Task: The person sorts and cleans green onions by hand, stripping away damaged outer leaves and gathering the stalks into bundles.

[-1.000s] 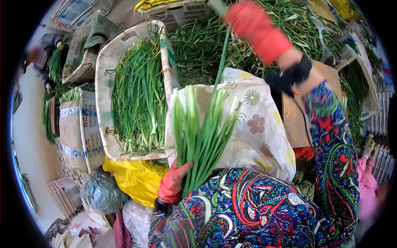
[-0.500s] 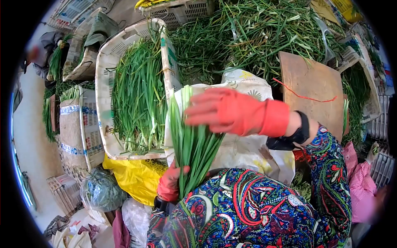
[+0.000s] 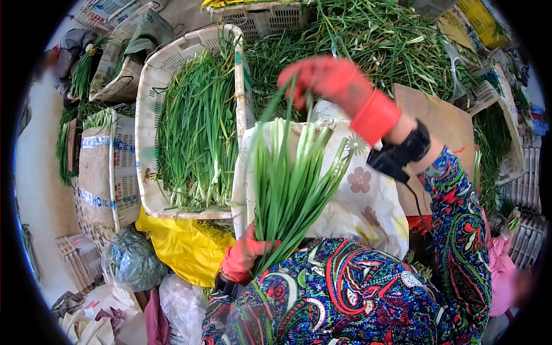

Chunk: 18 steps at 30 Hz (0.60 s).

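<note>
My left hand (image 3: 246,253), in a red rubber glove, closes round the lower part of a bunch of garlic chives (image 3: 293,178) in front of my chest. The pale stem ends of the bunch point up and away from me, fanned out. Above them my right hand (image 3: 328,83), gloved the same way and slightly blurred, pinches a few long chive leaves. These leaves hang down from its fingers over the left side of the bunch. A white flowered cloth (image 3: 374,201) lies under and beside the bunch.
A white plastic crate (image 3: 244,86) full of chives stands at the left. Loose greens (image 3: 391,52) are heaped at the back. To the right is a brown board (image 3: 437,118). A yellow bag (image 3: 184,247) and a clear bag of greens (image 3: 132,261) lie at the lower left.
My right hand has risen from the stem ends, away from me, and now holds some chive leaves up. The bunch in my left hand has fanned out more.
</note>
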Motion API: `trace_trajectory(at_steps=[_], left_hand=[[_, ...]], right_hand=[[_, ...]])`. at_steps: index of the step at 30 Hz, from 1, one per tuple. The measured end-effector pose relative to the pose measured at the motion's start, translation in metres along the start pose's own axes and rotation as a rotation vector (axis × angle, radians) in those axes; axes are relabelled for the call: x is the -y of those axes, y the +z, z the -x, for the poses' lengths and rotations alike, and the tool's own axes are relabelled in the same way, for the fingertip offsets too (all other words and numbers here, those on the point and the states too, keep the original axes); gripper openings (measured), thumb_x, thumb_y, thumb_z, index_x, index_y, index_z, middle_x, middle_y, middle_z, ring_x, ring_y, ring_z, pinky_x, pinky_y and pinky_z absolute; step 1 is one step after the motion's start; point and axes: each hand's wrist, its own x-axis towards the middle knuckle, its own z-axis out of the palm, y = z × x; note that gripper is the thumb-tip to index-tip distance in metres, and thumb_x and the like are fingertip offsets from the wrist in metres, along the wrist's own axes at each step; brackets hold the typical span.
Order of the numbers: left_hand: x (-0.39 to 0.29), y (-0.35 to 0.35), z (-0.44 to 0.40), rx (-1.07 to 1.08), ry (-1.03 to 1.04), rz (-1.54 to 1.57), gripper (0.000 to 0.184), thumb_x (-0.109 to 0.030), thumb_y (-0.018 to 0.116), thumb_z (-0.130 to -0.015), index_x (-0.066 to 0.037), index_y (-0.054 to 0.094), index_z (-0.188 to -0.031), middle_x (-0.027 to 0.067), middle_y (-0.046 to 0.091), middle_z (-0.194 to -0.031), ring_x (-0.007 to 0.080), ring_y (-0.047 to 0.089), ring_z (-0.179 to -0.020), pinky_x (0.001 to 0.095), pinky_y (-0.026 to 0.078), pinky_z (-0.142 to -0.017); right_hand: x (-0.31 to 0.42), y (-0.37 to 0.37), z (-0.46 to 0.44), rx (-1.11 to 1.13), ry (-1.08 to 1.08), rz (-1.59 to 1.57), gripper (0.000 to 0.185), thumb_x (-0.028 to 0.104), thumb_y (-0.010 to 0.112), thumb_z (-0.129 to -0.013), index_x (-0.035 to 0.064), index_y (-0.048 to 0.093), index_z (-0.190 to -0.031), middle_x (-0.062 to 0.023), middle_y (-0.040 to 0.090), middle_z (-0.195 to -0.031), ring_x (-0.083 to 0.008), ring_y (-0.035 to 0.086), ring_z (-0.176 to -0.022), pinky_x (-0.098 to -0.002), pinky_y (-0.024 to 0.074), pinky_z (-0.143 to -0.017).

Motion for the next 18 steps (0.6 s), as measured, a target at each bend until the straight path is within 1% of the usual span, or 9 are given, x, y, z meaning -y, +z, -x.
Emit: trace_trajectory(at_steps=[2, 4, 7, 8, 9, 10, 12, 14, 18], left_hand=[[-0.001, -0.001, -0.001, 0.000, 0.016, -0.067, 0.061, 0.004, 0.066, -0.068, -0.003, 0.044, -0.124, 0.0081, 0.058, -0.110, 0.0173, 0.056, -0.099, 0.0311, 0.045, -0.086], [0.003, -0.002, -0.004, -0.062, 0.035, -0.068, 0.064, 0.004, 0.066, -0.069, -0.004, 0.041, -0.127, 0.0075, 0.056, -0.113, 0.0169, 0.054, -0.102, 0.0305, 0.043, -0.089], [-0.004, 0.000, -0.005, -0.005, -0.003, 0.013, 0.071, 0.004, 0.066, -0.070, -0.004, 0.033, -0.133, 0.0071, 0.052, -0.120, 0.0163, 0.050, -0.109, 0.0302, 0.038, -0.094], [-0.005, -0.001, -0.005, -0.003, -0.034, 0.032, 0.072, 0.004, 0.066, -0.070, -0.004, 0.032, -0.133, 0.0072, 0.051, -0.121, 0.0162, 0.049, -0.109, 0.0302, 0.038, -0.094], [-0.001, -0.003, -0.004, 0.010, 0.003, 0.010, 0.066, 0.003, 0.062, -0.074, -0.003, 0.032, -0.133, 0.0077, 0.051, -0.122, 0.0166, 0.048, -0.110, 0.0304, 0.037, -0.095], [-0.003, -0.002, -0.003, -0.007, -0.002, 0.003, 0.064, 0.002, 0.061, -0.076, -0.003, 0.032, -0.133, 0.0079, 0.050, -0.122, 0.0168, 0.048, -0.110, 0.0302, 0.037, -0.095], [-0.010, 0.004, 0.002, -0.040, -0.007, -0.017, 0.059, -0.001, 0.057, -0.080, -0.002, 0.031, -0.133, 0.0084, 0.050, -0.122, 0.0173, 0.048, -0.110, 0.0298, 0.037, -0.095], [-0.008, 0.003, 0.007, -0.095, 0.010, -0.034, 0.052, -0.006, 0.052, -0.085, -0.002, 0.032, -0.133, 0.0086, 0.050, -0.122, 0.0176, 0.049, -0.109, 0.0293, 0.037, -0.094], [-0.005, 0.003, 0.011, -0.195, 0.000, 0.049, 0.049, -0.008, 0.051, -0.087, -0.001, 0.033, -0.132, 0.0085, 0.052, -0.119, 0.0174, 0.051, -0.105, 0.0284, 0.040, -0.091]], right_hand=[[0.006, -0.063, -0.021, -0.136, -0.324, 0.191, 0.023, 0.013, 0.051, -0.086, 0.0010, 0.059, -0.103, -0.0125, 0.062, -0.099, -0.0192, 0.061, -0.086, -0.0275, 0.0490, -0.076], [0.048, -0.096, -0.018, -0.552, 0.115, 1.166, 0.032, 0.018, 0.053, -0.085, 0.0036, 0.055, -0.113, -0.0079, 0.064, -0.096, -0.0188, 0.061, -0.084, -0.0274, 0.0463, -0.075], [0.037, -0.062, -0.013, -0.365, -0.465, 1.054, 0.037, 0.020, 0.057, -0.083, 0.0055, 0.052, -0.117, -0.0081, 0.059, -0.107, -0.0183, 0.056, -0.096, -0.0284, 0.0437, -0.081], [0.058, -0.017, 0.002, -0.111, -0.159, 0.875, 0.038, 0.021, 0.059, -0.082, 0.0045, 0.053, -0.116, -0.0113, 0.055, -0.114, -0.0217, 0.053, -0.102, -0.0317, 0.0428, -0.085], [0.048, -0.005, 0.003, 0.119, -0.308, 1.032, 0.039, 0.022, 0.059, -0.082, 0.0032, 0.053, -0.116, -0.0137, 0.056, -0.112, -0.0260, 0.053, -0.102, -0.0341, 0.0416, -0.089], [0.042, 0.013, 0.009, 0.182, -0.122, 0.945, 0.042, 0.027, 0.061, -0.081, 0.0026, 0.054, -0.114, -0.0148, 0.057, -0.109, -0.0275, 0.052, -0.101, -0.0348, 0.0420, -0.088], [0.032, 0.028, 0.011, 0.234, 0.163, 0.890, 0.050, 0.039, 0.062, -0.076, 0.0020, 0.058, -0.109, -0.0146, 0.060, -0.100, -0.0270, 0.055, -0.095, -0.0335, 0.0440, -0.084], [0.022, 0.028, 0.006, 0.280, 0.228, 0.919, 0.048, 0.041, 0.063, -0.074, 0.0021, 0.061, -0.102, -0.0122, 0.061, -0.092, -0.0223, 0.057, -0.087, -0.0314, 0.0452, -0.077], [0.026, 0.023, -0.012, 0.318, 0.484, 0.649, 0.047, 0.045, 0.064, -0.073, 0.0034, 0.063, -0.093, -0.0053, 0.061, -0.083, -0.0133, 0.054, -0.080, -0.0267, 0.0434, -0.070]])
